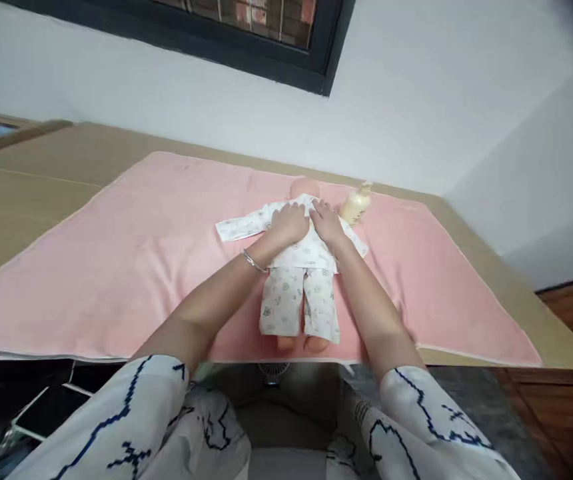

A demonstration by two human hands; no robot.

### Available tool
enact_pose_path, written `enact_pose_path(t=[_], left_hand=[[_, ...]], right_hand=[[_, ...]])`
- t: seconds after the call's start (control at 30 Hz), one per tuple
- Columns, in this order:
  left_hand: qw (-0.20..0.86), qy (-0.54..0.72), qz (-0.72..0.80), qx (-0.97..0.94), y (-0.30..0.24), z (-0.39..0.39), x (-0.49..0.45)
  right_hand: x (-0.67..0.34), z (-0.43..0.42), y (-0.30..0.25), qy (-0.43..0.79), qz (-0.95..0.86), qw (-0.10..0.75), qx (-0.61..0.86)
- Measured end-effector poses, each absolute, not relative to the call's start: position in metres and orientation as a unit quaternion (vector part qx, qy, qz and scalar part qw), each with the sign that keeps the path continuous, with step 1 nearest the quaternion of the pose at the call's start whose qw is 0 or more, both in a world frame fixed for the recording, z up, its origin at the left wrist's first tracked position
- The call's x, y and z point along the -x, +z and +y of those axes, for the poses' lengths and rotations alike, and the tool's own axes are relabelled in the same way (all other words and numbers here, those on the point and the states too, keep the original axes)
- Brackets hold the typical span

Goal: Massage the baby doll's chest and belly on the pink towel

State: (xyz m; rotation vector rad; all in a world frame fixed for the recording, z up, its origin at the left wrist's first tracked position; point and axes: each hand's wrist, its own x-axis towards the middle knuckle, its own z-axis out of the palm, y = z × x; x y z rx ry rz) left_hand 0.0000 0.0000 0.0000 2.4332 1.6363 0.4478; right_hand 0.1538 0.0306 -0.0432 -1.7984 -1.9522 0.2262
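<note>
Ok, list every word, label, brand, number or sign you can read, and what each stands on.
No text is readable.
Pump bottle: dark marks, too small and blurred to read.
White top and white trousers: small printed motifs; any lettering is too small to tell.

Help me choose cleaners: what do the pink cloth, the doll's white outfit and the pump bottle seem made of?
Pink cloth: soft matte textile, by its creases and pale edging. White outfit: matte printed fabric, perhaps cotton, by its limp sleeve. Pump bottle: probably smooth plastic from its translucent look, possibly glass.
</note>
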Motion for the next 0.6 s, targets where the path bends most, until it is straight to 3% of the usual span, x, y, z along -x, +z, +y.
enact_pose_path(t=[0.4,0.6], left_hand=[[0.153,0.230,0.542,-0.794,-0.031,0.042,0.013],[0.122,0.249,0.553,-0.785,-0.039,0.040,0.005]], right_hand=[[-0.117,-0.001,-0.016,0.012,-0.731,0.186,0.656],[-0.129,0.011,-0.029,0.036,-0.720,0.245,0.648]])
